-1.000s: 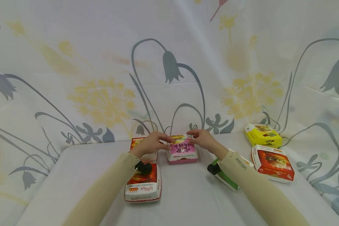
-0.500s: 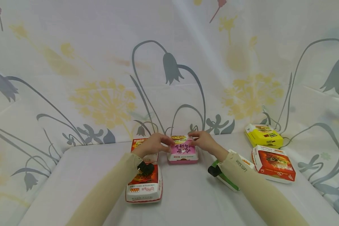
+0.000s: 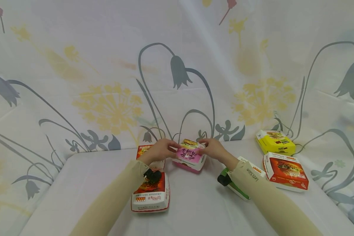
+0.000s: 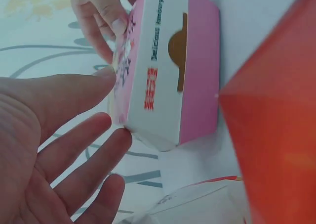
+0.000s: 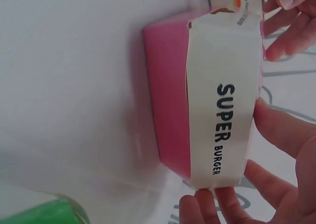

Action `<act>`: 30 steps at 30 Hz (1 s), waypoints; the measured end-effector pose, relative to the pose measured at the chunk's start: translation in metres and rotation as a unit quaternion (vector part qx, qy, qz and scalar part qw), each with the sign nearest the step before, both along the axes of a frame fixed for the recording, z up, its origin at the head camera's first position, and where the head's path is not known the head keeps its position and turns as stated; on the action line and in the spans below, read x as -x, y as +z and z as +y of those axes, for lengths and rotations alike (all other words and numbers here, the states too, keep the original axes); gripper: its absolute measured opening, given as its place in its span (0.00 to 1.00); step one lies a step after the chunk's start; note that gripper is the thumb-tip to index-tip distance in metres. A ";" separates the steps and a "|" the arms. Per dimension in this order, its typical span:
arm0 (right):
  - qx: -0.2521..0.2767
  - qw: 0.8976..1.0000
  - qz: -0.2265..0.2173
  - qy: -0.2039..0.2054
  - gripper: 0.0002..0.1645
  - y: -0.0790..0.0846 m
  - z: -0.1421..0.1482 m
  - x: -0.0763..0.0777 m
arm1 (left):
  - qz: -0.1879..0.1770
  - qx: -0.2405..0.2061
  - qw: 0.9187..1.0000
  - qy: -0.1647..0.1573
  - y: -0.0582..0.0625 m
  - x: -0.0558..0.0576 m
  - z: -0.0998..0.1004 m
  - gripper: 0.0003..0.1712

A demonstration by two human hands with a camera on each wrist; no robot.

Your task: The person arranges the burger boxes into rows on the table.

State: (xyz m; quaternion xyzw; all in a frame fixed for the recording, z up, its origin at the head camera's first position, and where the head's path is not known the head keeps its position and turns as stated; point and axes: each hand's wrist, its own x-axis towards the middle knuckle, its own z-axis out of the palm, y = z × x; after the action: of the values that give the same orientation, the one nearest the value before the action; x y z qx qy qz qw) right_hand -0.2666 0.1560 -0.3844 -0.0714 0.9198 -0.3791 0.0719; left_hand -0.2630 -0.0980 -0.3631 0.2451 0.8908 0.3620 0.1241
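A pink-and-white burger box (image 3: 190, 155) sits at the back middle of the table, turned at an angle. My left hand (image 3: 160, 151) is at its left side; in the left wrist view the thumb and fairly straight fingers (image 4: 79, 169) touch its top edge and corner. My right hand (image 3: 216, 151) holds the right side, thumb on the lid and fingers curled behind, as the right wrist view shows. A red burger box (image 3: 143, 149) lies partly hidden behind the left hand. Nearer, another red-and-white burger box (image 3: 150, 200) is partly covered by the left wrist.
Under the right forearm lies a green-and-white box (image 3: 239, 188), partly hidden. To the right are a yellow box (image 3: 277, 146) and another red-and-white burger box (image 3: 286, 170). A flower-printed cloth (image 3: 177, 98) hangs along the table's back edge.
The pink box has turned clockwise, its front right corner swinging toward me and its right side coming into sight. Both hands have stayed at its sides; the other boxes have not moved.
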 end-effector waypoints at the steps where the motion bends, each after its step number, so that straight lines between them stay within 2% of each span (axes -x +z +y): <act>1: -0.006 1.000 0.000 0.000 0.34 0.000 0.000 0.000 | 0.004 0.004 1.000 0.002 0.001 -0.001 0.001 0.21; 9: -0.050 0.999 0.014 -0.004 0.37 -0.001 0.000 -0.002 | 0.036 0.051 0.998 0.011 0.006 -0.004 0.005 0.20; 14: -0.055 0.998 0.020 -0.007 0.36 0.000 -0.002 -0.007 | 0.042 0.061 0.997 -0.028 0.007 -0.007 0.010 0.22; 16: -0.048 0.999 0.022 -0.003 0.35 -0.001 -0.002 -0.008 | 0.040 0.078 0.995 -0.038 0.007 -0.008 0.011 0.22; 20: -0.025 0.999 0.029 0.016 0.34 -0.001 -0.001 -0.008 | 0.037 0.109 0.993 -0.037 0.009 -0.010 0.012 0.24; 30: 0.023 0.997 0.020 0.070 0.33 -0.002 0.006 -0.002 | 0.042 0.100 0.993 -0.051 0.006 -0.006 0.008 0.24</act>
State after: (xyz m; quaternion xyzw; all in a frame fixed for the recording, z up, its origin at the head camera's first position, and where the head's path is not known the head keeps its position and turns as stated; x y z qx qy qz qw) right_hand -0.2646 0.1625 -0.3861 -0.1442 0.9049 -0.3928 0.0784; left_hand -0.2568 -0.0896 -0.3570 0.2914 0.9132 0.2541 0.1289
